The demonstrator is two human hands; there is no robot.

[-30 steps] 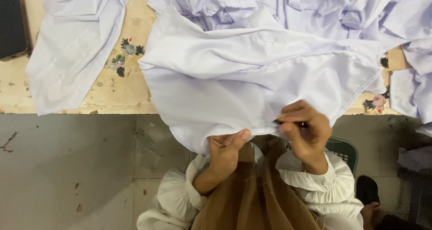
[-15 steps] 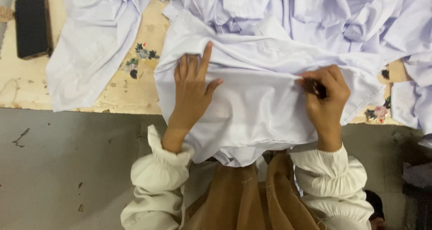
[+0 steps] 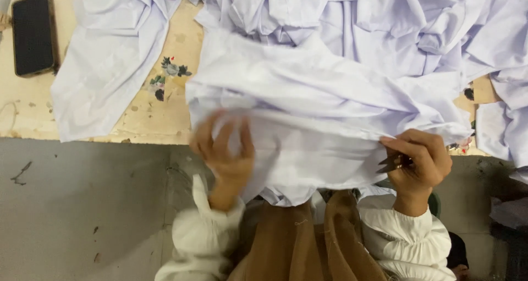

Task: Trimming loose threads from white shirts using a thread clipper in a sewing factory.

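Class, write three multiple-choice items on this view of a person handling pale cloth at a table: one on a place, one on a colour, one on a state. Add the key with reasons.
1. Where does the dark phone lie?
A. top left of the table
B. under the cloth
C. on the floor

2. What colour is the garment being handled?
A. red
B. pale lilac-white
C. black

3. What does the right hand do?
A. lies flat and empty
B. hangs off the cloth
C. pinches the cloth edge with a small dark tool in it

Key: A, it rests there beside the heaped shirts; B, all the cloth is pale; C, its fingers close on the edge while the left hand blurs against the cloth.
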